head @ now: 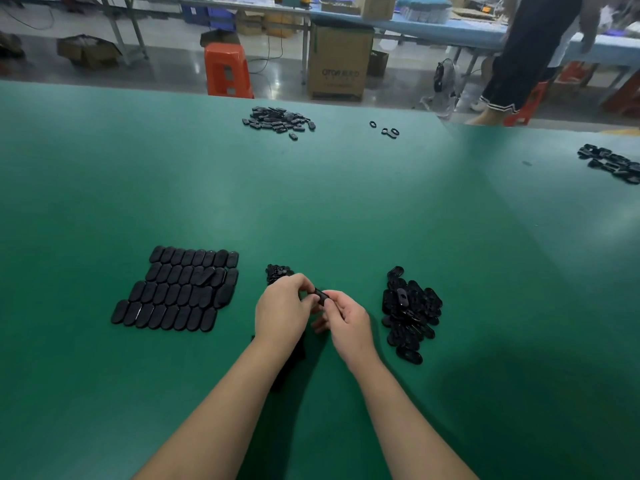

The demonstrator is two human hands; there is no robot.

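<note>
Just below the middle of the frame, the left hand [282, 308] and the right hand [348, 322] met over the green table [311, 202] — both with fingers curled, pinching one small black oval piece [320, 295] between their fingertips. A neat block of pieces [176, 289] lay in rows to the left, a loose heap [410, 313] to the right, and a smaller pile [277, 271] just behind the left hand.

The green tabletop [346, 209] carries neat rows of black oval pieces [176, 289] toward its left edge, a small dark heap [277, 271] beside them, and a loose pile of holed ovals [410, 313] further right. By the far edge lie a scattered pile [277, 121] and a few rings [384, 129]; more black parts [611, 162] sit at the right edge.
</note>
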